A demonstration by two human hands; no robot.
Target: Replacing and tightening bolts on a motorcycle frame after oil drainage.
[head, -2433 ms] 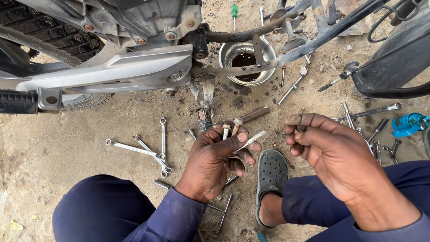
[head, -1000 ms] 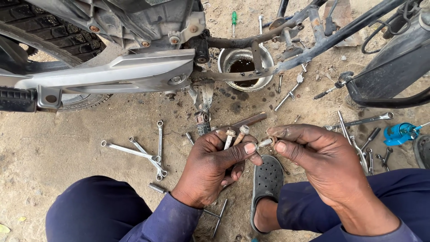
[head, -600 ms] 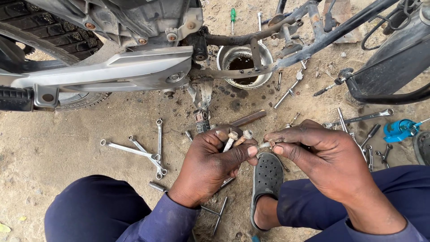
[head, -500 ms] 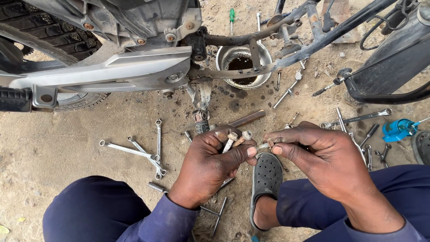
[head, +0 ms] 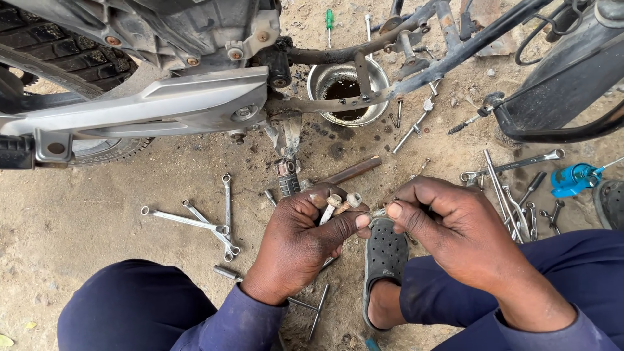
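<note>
left hand: it is clenching around a small bunch of bolts, the heads are sticking up above the thumb, toward 12 o'clock.
right hand: thumb and first fingers are pinching one small bolt, just at 3 o'clock of the bunch and almost touching the left thumb.
where the bolts are: they are sitting in the air between both hands, above a dark perforated sandal and the sandy ground.
risk of dropping: i am judging that the pinched bolt is slipping easily, because the grip is only at the fingertips and the metal is looking oily; if it is falling, it is rolling into the sand or under the motorcycle.
risk of the bunch: the left hand is carrying several at once, so when one is being added or taken, another is maybe sliding out.
risk of dirt: sand is sticking on oily threads, and this is probably spoiling the fit.
bolt material: steel, grey and dull, round heads, thin threaded shafts.
wrenches: long flat ring spanners, shiny metal, lying at 9 o'clock of the left hand.
more tools: a loose heap of spanners and rods at 2 o'clock of the right hand, beside a blue plastic thing.
metal bowl: round, bright rim, dark oil inside, at 12 o'clock under the frame tubes.
ground texture: dry, grainy, with dark oil spots near the bowl.
</note>
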